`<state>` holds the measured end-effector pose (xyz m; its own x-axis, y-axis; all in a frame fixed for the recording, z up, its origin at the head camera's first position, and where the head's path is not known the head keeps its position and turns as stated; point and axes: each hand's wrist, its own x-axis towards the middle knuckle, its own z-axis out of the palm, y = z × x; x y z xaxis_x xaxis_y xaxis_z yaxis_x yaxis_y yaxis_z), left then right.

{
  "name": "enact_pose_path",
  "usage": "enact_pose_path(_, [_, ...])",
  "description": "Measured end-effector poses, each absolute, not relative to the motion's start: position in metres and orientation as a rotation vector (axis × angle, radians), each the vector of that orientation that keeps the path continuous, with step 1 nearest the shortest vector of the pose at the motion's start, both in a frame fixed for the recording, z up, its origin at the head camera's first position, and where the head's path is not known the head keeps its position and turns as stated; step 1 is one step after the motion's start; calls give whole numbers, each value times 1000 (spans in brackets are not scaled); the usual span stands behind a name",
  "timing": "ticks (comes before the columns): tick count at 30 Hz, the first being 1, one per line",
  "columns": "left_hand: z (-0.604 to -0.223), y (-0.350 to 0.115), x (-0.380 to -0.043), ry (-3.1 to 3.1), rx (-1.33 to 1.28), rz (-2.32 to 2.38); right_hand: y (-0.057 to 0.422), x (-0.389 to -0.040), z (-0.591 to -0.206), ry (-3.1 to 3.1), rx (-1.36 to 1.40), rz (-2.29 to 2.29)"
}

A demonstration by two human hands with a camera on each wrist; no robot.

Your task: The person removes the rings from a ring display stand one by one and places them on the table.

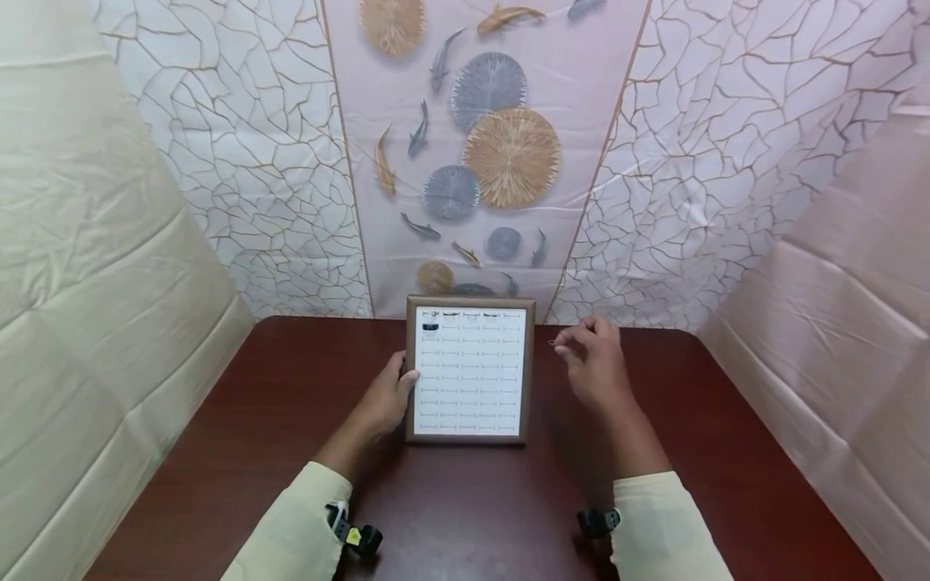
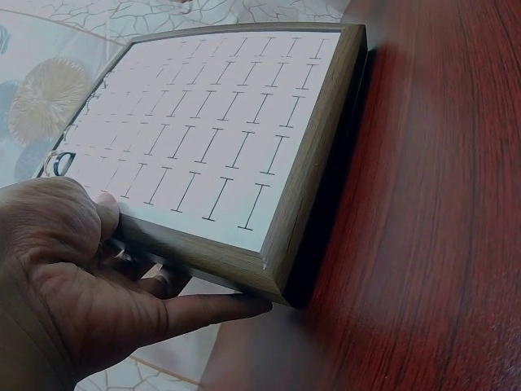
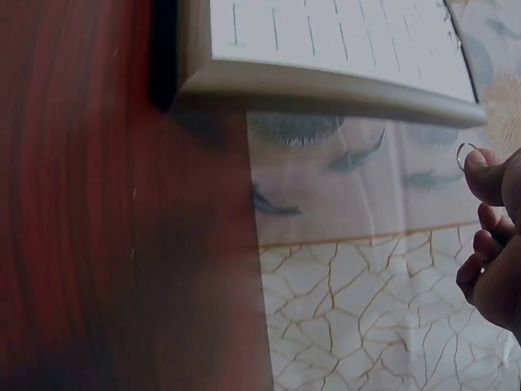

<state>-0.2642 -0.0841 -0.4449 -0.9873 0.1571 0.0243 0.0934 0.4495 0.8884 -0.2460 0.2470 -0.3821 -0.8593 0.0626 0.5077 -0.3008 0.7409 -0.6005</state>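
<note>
A wood-framed white board point(image 1: 529, 387) printed with rows of short I-shaped lines stands tilted up on the table. My left hand point(image 1: 383, 397) grips its left edge, thumb on the front and fingers at the side and behind, as the left wrist view shows. Several small rings point(image 1: 450, 314) sit along the top row, and a wider black ring point(image 1: 430, 328) is at the left of the second row. To the right of the board, apart from it, my right hand point(image 1: 597, 365) pinches a thin ring point(image 3: 461, 155) between thumb and forefinger.
The dark red wooden table point(image 1: 291, 403) reaches back to a patterned cloth wall point(image 1: 465, 242). Beige cloth panels point(image 1: 94, 266) rise on both sides. Each wrist wears a small black device, one on the left point(image 1: 366, 539) and one on the right point(image 1: 597, 523).
</note>
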Motion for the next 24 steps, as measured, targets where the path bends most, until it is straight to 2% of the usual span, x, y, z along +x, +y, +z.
enact_pose_path(24, [-439, -85, -261, 2610, 233, 1580, 295, -250, -427, -3022, 79, 801])
